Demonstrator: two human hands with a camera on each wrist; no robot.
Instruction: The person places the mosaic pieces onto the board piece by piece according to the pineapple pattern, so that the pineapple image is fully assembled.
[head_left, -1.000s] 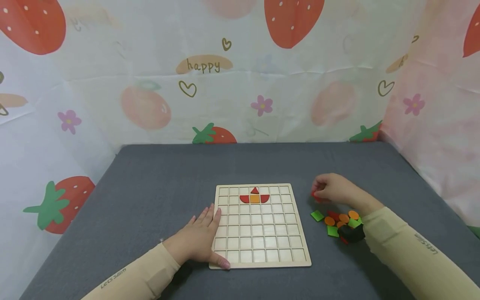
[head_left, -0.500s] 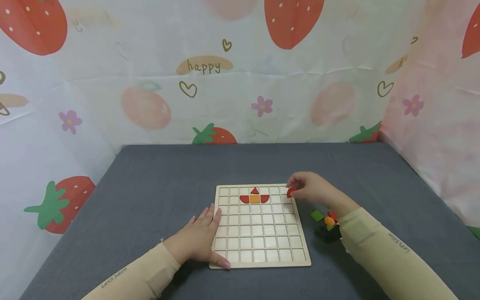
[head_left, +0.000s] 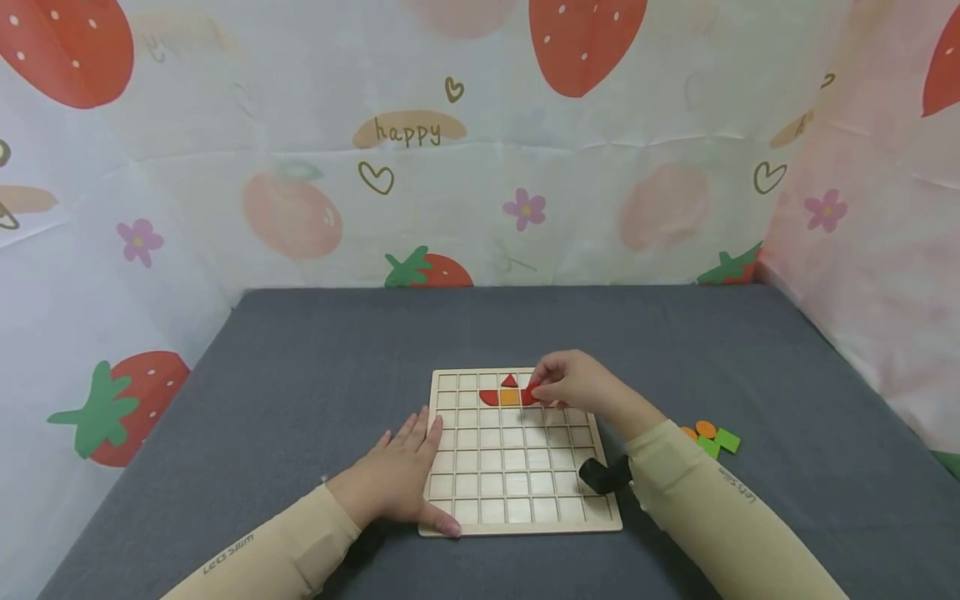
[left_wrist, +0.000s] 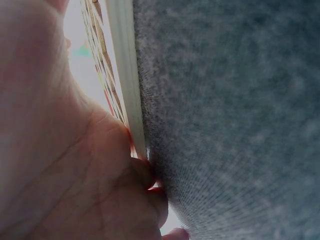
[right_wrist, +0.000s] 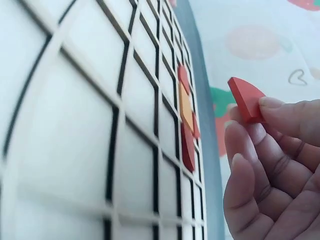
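A wooden grid board [head_left: 517,483] lies on the grey cloth. Along its left edge rests my left hand [head_left: 393,479], fingers straight, thumb over the near left corner. My right hand [head_left: 581,387] is over the board's upper right part and pinches a red quarter-circle tile [right_wrist: 246,101] between thumb and fingers. In the right wrist view that tile is held up off the grid. Set in the cells are a red triangle [head_left: 509,382], an orange square [head_left: 509,398] below it, and a red quarter-circle [head_left: 489,398] to its left. Another red quarter-circle [right_wrist: 188,150] sits on the square's right.
Right of the board lie loose tiles, among them an orange disc [head_left: 705,429] and a green square [head_left: 727,440]; the right sleeve [head_left: 675,467] hides some. A black device [head_left: 600,477] at the right wrist overlaps the board. A fruit-print curtain [head_left: 585,192] hangs behind the table.
My right hand has moved left from beside the loose tiles to over the board, carrying the red quarter-circle tile. The left hand and the tiles set in the board stay put.
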